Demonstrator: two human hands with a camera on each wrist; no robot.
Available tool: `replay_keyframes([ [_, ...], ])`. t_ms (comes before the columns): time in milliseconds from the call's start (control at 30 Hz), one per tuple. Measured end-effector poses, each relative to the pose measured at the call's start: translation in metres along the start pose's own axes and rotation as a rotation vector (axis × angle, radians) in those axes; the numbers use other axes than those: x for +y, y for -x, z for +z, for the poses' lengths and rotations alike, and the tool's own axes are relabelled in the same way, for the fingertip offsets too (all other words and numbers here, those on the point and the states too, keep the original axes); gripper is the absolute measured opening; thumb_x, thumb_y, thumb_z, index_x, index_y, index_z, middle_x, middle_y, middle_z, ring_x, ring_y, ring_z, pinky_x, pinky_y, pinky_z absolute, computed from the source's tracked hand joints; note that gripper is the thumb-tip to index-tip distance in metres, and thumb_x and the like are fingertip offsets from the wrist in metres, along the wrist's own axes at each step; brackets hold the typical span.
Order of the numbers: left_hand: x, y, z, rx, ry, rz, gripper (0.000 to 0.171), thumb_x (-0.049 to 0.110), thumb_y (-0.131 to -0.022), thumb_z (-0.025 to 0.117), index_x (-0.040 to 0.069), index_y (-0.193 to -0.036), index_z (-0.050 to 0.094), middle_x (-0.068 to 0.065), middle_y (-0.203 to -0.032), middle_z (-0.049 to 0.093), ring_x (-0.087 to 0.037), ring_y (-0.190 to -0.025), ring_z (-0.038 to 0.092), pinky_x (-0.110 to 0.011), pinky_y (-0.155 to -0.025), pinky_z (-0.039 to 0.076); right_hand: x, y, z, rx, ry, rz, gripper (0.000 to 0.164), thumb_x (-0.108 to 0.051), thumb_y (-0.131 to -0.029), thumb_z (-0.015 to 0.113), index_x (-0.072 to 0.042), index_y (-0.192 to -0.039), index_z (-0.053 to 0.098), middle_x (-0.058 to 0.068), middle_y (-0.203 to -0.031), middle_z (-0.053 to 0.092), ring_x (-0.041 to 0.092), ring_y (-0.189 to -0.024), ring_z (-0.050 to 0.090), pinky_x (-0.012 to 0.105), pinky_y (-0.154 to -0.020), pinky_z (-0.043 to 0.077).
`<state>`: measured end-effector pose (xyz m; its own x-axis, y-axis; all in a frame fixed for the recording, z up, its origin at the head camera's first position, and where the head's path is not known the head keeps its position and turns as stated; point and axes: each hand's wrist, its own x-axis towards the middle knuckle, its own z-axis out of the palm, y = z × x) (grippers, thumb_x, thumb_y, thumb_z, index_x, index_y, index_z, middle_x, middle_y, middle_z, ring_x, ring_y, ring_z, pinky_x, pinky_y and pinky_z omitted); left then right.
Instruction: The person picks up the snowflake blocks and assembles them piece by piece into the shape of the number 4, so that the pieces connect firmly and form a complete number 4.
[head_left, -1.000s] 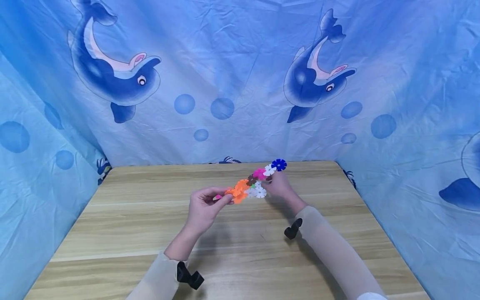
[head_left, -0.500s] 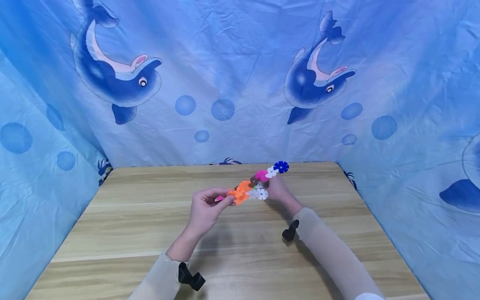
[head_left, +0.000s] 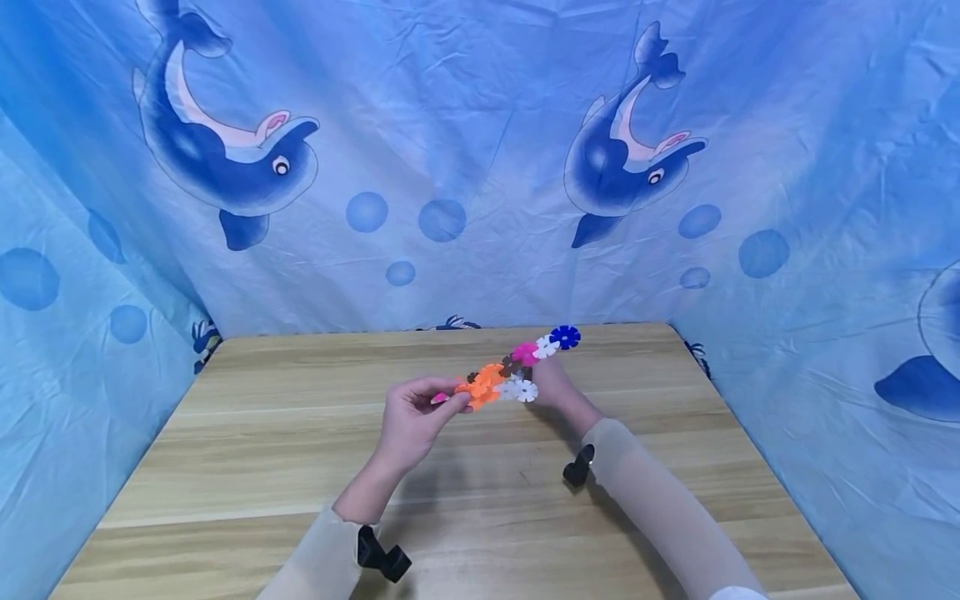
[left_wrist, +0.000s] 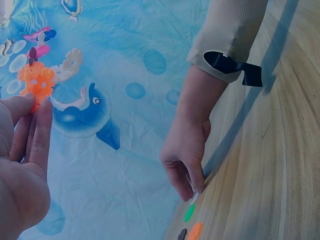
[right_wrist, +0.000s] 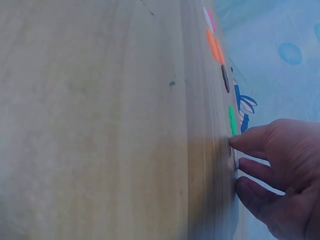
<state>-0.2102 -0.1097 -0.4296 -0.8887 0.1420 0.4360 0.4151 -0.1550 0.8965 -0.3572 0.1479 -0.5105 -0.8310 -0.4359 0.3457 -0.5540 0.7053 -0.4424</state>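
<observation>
In the head view my left hand (head_left: 408, 421) pinches an orange snowflake disc (head_left: 489, 379) between thumb and fingers. It belongs to a raised chain of joined discs: brown, pink (head_left: 525, 354), white (head_left: 546, 347) and, at the tip, dark blue (head_left: 565, 337). A branch of white discs (head_left: 525, 391) sticks out to the right. Behind the chain, my right hand (head_left: 555, 385) is down at the tabletop, its fingertips partly hidden. Seen from the left wrist, the right fingers pinch a small white disc (left_wrist: 194, 198), with a green disc (left_wrist: 189, 213) just beside it.
Along the far part of the wooden table (head_left: 300, 467) lies a row of loose discs: green, dark brown (right_wrist: 225, 78), orange (right_wrist: 214, 45), and white with pink (right_wrist: 209, 19). A blue dolphin-print cloth (head_left: 480, 150) surrounds the table's back and sides.
My right hand has dropped slightly behind the chain, and its fingers are more hidden. The chain has shifted a little right and down in the head view, still in my left hand.
</observation>
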Motion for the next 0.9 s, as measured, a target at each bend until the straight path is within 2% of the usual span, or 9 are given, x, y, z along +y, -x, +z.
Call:
replay_keyframes([
  [167, -0.001, 0.000, 0.001, -0.003, 0.011, 0.011, 0.021, -0.006, -0.091, 0.078, -0.016, -0.108, 0.073, 0.009, -0.095, 0.081, -0.009, -0.078, 0.079, -0.030, -0.078, 0.068, 0.001, 0.000, 0.001, -0.032, 0.069, -0.005, 0.043, -0.006, -0.079, 0.080, -0.002, -0.122, 0.072, 0.020, -0.127, 0.071, 0.041, -0.117, 0.068, 0.056, -0.107, 0.055],
  [233, -0.001, -0.001, 0.002, -0.004, 0.006, 0.006, 0.021, -0.004, -0.092, 0.079, -0.015, -0.109, 0.074, 0.008, -0.095, 0.081, -0.010, -0.079, 0.079, -0.030, -0.079, 0.068, 0.002, 0.000, 0.002, -0.044, 0.091, -0.040, 0.040, -0.007, -0.080, 0.079, -0.002, -0.119, 0.075, 0.020, -0.127, 0.072, 0.041, -0.119, 0.067, 0.057, -0.108, 0.054],
  [400, 0.001, -0.001, 0.005, -0.005, -0.027, -0.021, 0.020, 0.001, -0.093, 0.079, -0.008, -0.111, 0.077, 0.007, -0.095, 0.080, -0.013, -0.081, 0.080, -0.030, -0.080, 0.068, 0.004, 0.001, 0.002, -0.063, 0.087, -0.099, 0.036, -0.012, -0.082, 0.073, 0.001, -0.116, 0.076, 0.021, -0.120, 0.073, 0.041, -0.116, 0.068, 0.057, -0.105, 0.056],
  [467, 0.002, -0.001, 0.005, -0.004, -0.032, -0.023, 0.020, 0.002, -0.094, 0.079, -0.008, -0.111, 0.077, 0.007, -0.095, 0.080, -0.013, -0.081, 0.080, -0.031, -0.080, 0.068, 0.004, 0.001, 0.001, -0.062, 0.059, -0.095, 0.036, -0.011, -0.082, 0.072, 0.002, -0.116, 0.075, 0.021, -0.120, 0.073, 0.042, -0.115, 0.069, 0.056, -0.103, 0.057],
  [533, 0.002, -0.001, 0.005, -0.003, -0.027, -0.021, 0.020, 0.001, -0.094, 0.079, -0.009, -0.111, 0.077, 0.008, -0.094, 0.080, -0.012, -0.080, 0.079, -0.031, -0.080, 0.068, 0.002, 0.002, -0.001, -0.076, 0.048, -0.050, 0.035, -0.006, -0.080, 0.073, 0.001, -0.114, 0.076, 0.021, -0.118, 0.074, 0.041, -0.112, 0.070, 0.055, -0.101, 0.058],
  [700, 0.002, 0.000, 0.003, 0.000, -0.021, -0.019, 0.021, -0.001, -0.093, 0.079, -0.011, -0.111, 0.075, 0.008, -0.093, 0.080, -0.010, -0.079, 0.079, -0.029, -0.079, 0.067, -0.004, 0.007, -0.005, -0.117, 0.029, 0.181, 0.030, 0.000, -0.075, 0.081, -0.006, -0.104, 0.077, 0.013, -0.103, 0.076, 0.033, -0.101, 0.071, 0.047, -0.094, 0.061],
  [767, 0.002, 0.000, 0.002, 0.005, -0.030, -0.024, 0.021, 0.000, -0.093, 0.079, -0.011, -0.111, 0.076, 0.007, -0.093, 0.080, -0.011, -0.079, 0.079, -0.029, -0.079, 0.067, -0.003, 0.009, -0.006, -0.114, 0.016, 0.221, 0.029, 0.003, -0.073, 0.081, -0.008, -0.099, 0.077, 0.009, -0.097, 0.076, 0.028, -0.096, 0.071, 0.043, -0.089, 0.062],
  [900, 0.004, -0.001, 0.001, 0.019, -0.034, -0.036, 0.020, 0.000, -0.093, 0.079, -0.010, -0.111, 0.076, 0.005, -0.093, 0.081, -0.012, -0.079, 0.079, -0.029, -0.080, 0.067, -0.003, 0.015, -0.010, -0.082, -0.058, 0.268, 0.038, 0.013, -0.067, 0.070, -0.008, -0.097, 0.077, 0.006, -0.094, 0.076, 0.021, -0.088, 0.070, 0.037, -0.081, 0.063],
])
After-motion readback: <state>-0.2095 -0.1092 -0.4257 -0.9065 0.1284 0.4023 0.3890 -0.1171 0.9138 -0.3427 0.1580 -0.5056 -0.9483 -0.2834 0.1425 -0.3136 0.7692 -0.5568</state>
